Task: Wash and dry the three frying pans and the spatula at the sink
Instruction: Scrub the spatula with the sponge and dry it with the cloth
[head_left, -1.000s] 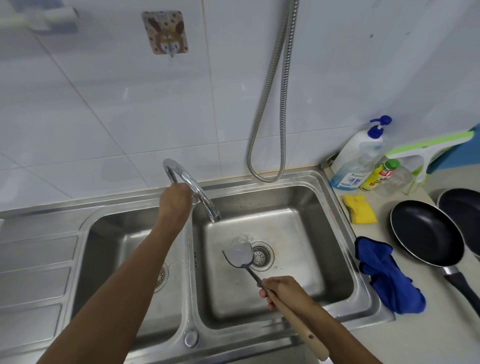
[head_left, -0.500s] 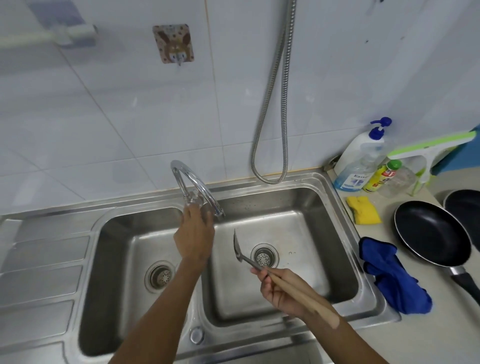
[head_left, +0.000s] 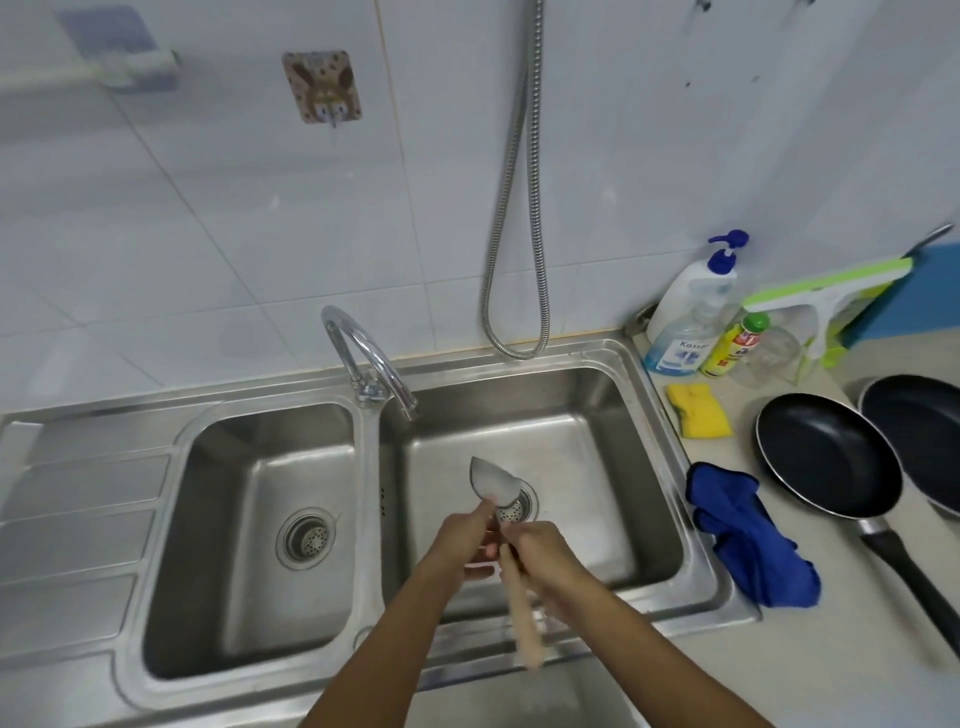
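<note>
Spatula (head_left: 491, 480) over sink (head_left: 613, 457): slip risk.
R grip (head_left: 545, 564) clasps handle, L grip (head_left: 460, 540) pinches neck; if wet, blade may slide free & drop.

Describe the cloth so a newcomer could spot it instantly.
Start at the steel double sink; by its right rim on the counter lies a crumpled cloth. Between the sink and a black frying pan, it is the only blue fabric there.
</note>
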